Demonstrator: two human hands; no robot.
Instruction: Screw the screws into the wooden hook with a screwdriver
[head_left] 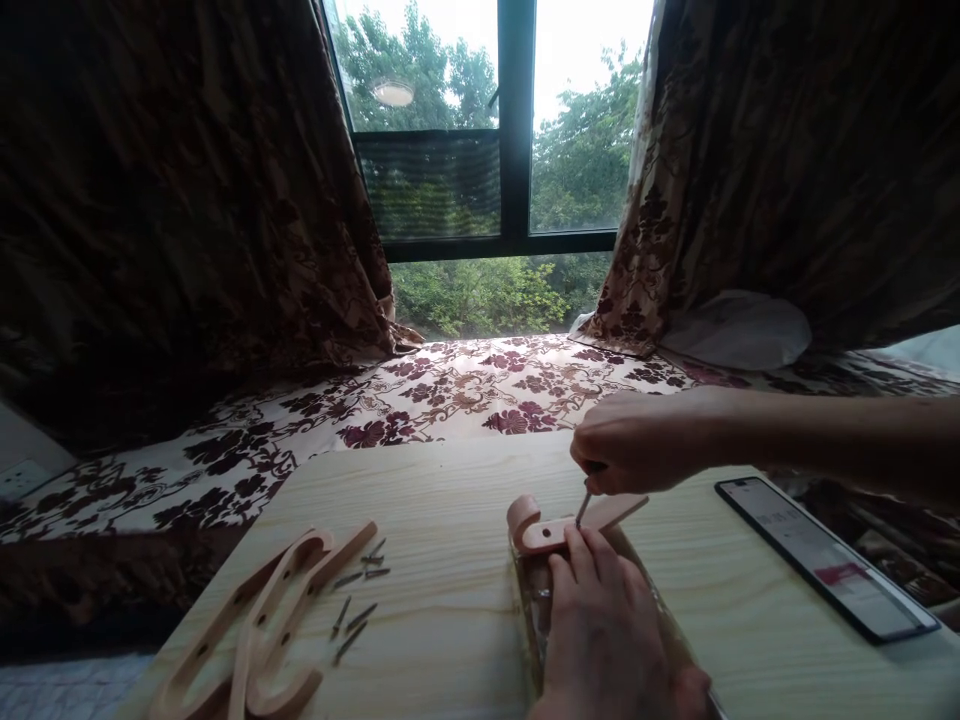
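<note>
My right hand [637,440] is closed around a screwdriver [583,508], whose shaft points down at a curved wooden piece [546,535] with a dark hole in it. Below it, my left hand [607,620] lies over a box-like block [531,610], its fingertips pressing on the wooden piece beside the screwdriver's tip. The wooden piece rests across the top of the block, its hooked end to the left. The screwdriver's handle is mostly hidden in my right hand.
Several curved wooden pieces [259,620] lie at the left of the pale wooden table [435,560], beside several loose screws [351,640]. A phone [825,560] lies on the right. Behind are floral cloth, curtains and a window.
</note>
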